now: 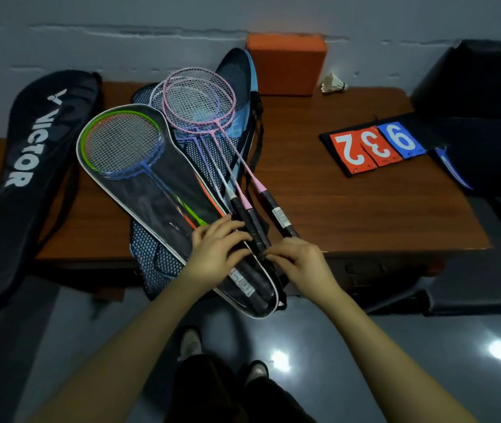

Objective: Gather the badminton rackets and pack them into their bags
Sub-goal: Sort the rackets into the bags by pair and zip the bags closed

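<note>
The clear bag [151,190] lies on the table [349,209], two rackets [124,141] inside. It looks light, floppy and slippery. The left hand [215,248] rests flat on it. The right hand [291,261] pinches its edge, maybe the zip; hold there.

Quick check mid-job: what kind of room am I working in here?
Probably a sports hall side room or equipment corner: a flip scoreboard and a shuttlecock lie on the wooden table, with a Victor racket bag alongside.
</note>
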